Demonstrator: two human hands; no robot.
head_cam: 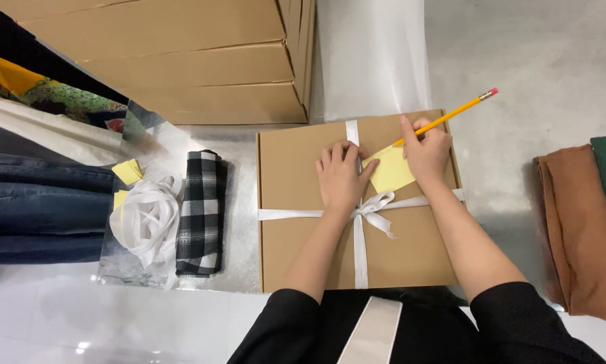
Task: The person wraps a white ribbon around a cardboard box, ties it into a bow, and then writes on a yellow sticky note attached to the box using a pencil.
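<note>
sleeves: black, pushed up to elbows | forearms bare | lap: black garment, pale grey strip

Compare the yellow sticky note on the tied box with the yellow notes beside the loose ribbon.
The yellow paper sticky note lies flat on the brown cardboard box, pinned by the left hand, with the right hand's yellow pencil on it. The small yellow notes lie untouched off the box, beside the loose white ribbon pile, one partly hidden. Same yellow colour.

Boxes [357,202], folded cloths [579,229] on floor [539,61]
</note>
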